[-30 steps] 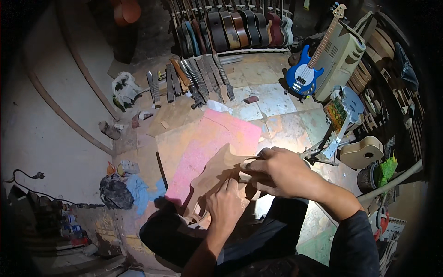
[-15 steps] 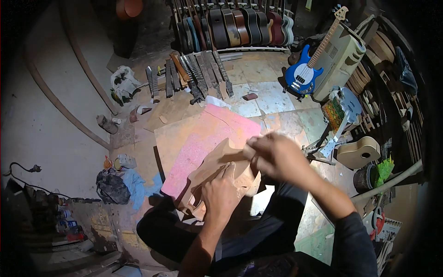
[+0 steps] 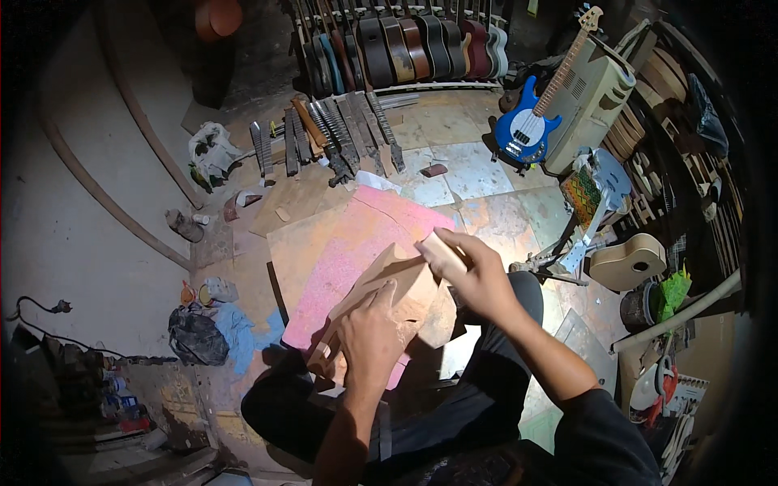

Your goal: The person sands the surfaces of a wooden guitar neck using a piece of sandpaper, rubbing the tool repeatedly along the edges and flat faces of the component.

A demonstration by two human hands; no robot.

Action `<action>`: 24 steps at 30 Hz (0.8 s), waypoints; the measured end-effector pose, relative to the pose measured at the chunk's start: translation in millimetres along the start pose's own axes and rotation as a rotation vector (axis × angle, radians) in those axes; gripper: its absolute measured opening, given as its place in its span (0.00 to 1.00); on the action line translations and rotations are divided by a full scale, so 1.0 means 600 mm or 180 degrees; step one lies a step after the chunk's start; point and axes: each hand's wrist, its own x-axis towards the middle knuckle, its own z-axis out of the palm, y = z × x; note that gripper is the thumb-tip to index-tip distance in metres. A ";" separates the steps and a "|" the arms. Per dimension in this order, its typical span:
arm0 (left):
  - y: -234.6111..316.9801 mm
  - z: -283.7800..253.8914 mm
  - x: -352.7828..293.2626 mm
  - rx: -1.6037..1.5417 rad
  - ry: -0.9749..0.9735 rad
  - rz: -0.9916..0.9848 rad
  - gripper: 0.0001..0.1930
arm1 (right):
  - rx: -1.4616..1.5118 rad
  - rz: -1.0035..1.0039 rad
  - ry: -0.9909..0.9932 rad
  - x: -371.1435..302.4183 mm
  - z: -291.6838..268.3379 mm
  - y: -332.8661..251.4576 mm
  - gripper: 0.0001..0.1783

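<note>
An unfinished wooden electric guitar body (image 3: 377,282), bare and pale brown, lies tilted across my lap over a pink speckled board. My left hand (image 3: 373,328) grips its near part, fingers pressed on the upper face and pointing away from me. My right hand (image 3: 478,271) is closed around a small pale wooden block (image 3: 446,251) at the body's far right edge. The block's underside is hidden, so I cannot tell whether sandpaper covers it. Part of the body's near end is behind my left hand.
The pink board (image 3: 356,219) lies on a floor of patched sheets. Several guitar necks (image 3: 324,134) lie beyond, before a rack of guitars (image 3: 405,49). A blue bass guitar (image 3: 527,130) stands far right, an acoustic guitar body (image 3: 628,265) nearer. A black bag (image 3: 198,332) sits left.
My right hand, blurred before, now shows sharply with the block, a little lower and to the left. My left hand and the guitar body have shifted slightly left, and the body's tilt has changed.
</note>
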 end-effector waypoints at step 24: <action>-0.018 -0.015 0.007 0.0053 0.0096 -0.0118 0.35 | -0.1740 -0.1583 0.0452 -0.067 0.029 -0.026 0.31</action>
